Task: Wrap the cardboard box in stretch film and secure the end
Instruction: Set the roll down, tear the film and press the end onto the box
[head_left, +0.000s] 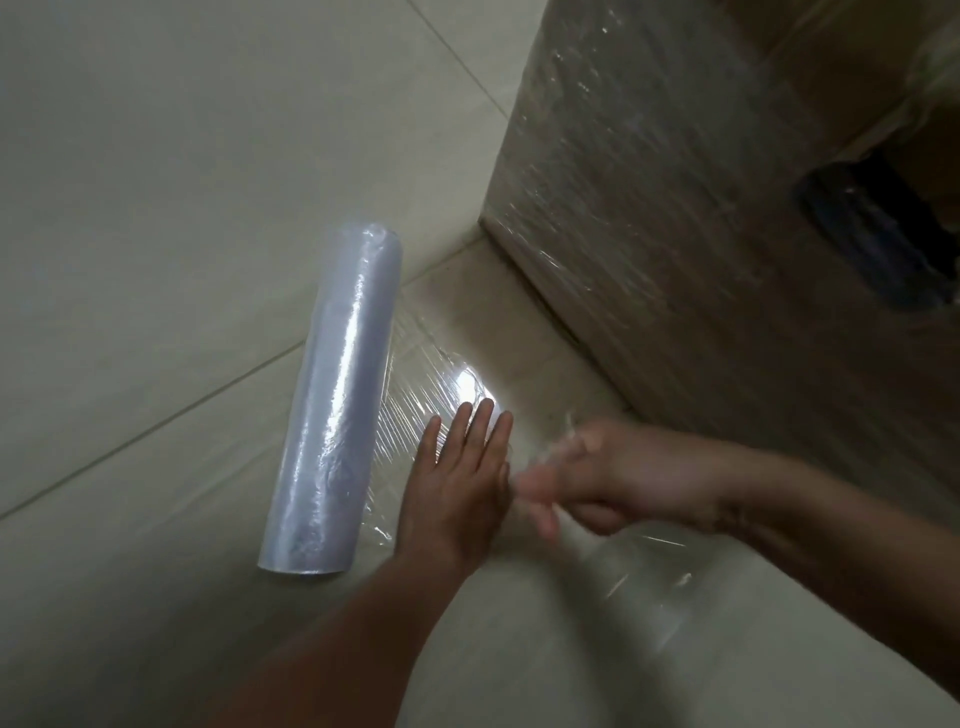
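A tall cardboard box (701, 218) stands at the upper right, its sides covered in shiny stretch film. The roll of stretch film (337, 400) lies on the floor to its left. A loose sheet of film (431, 384) runs from the roll across the floor toward my hands. My left hand (462, 488) lies flat with straight fingers, pressing the sheet down beside the roll. My right hand (582, 478), blurred, has curled fingers gripping a bunched part of the film just right of the left hand.
The floor is pale tile (182, 182) with thin grout lines. A dark hand-hole cutout (878, 234) shows in the box's side at the right. More loose film (649, 582) trails on the floor below my right wrist.
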